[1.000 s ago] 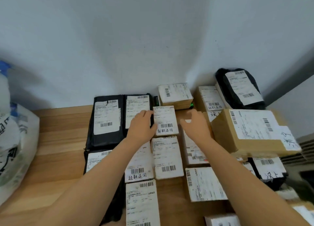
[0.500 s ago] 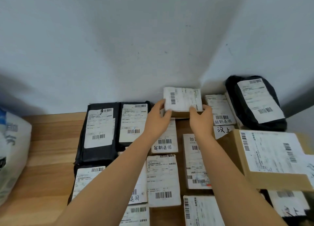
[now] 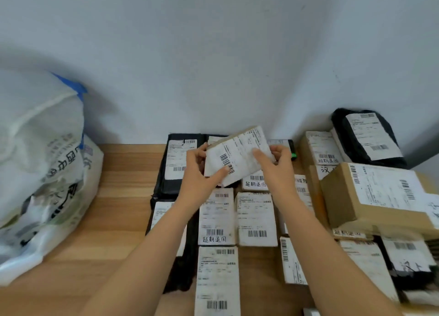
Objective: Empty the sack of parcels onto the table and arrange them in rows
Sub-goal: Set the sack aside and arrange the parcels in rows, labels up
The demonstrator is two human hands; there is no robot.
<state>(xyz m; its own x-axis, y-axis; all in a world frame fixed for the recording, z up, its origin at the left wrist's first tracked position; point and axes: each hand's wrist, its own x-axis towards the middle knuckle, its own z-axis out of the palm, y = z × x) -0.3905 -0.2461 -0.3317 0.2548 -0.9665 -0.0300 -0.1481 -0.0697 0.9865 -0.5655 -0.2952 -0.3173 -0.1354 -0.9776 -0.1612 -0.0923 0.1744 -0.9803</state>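
Head view showed both hands raised over the worktop (image 3: 118,196), sharing one small parcel (image 3: 237,156) between them. The left grip (image 3: 198,173) clasped its near left corner, thumb laid across the label beside the barcode, fingers curled behind. The right grip (image 3: 279,170) pinched its right edge, thumb on the label face, fingers wrapped round the far side. The small parcel was clear of the others and tilted, left end lower, label toward the camera, a strip of brown cardboard showing along its top edge.

Below it the other parcels lay in rows. A black flat parcel (image 3: 180,163) sat at the back left against the wall (image 3: 213,54). Nearer, two white-labelled parcels (image 3: 216,217) lay side by side, almost touching, and a long labelled parcel (image 3: 217,280) lay just in front of the left one. To the right a large cardboard box (image 3: 375,196) rested on top of several smaller parcels. Behind it a black pouch (image 3: 365,137) with a white label lay close to the wall.

The sack (image 3: 40,168), white with dark printing and a blue strip near its top, sat bulging at the left end of the worktop; bare wood lay between it and the rows.
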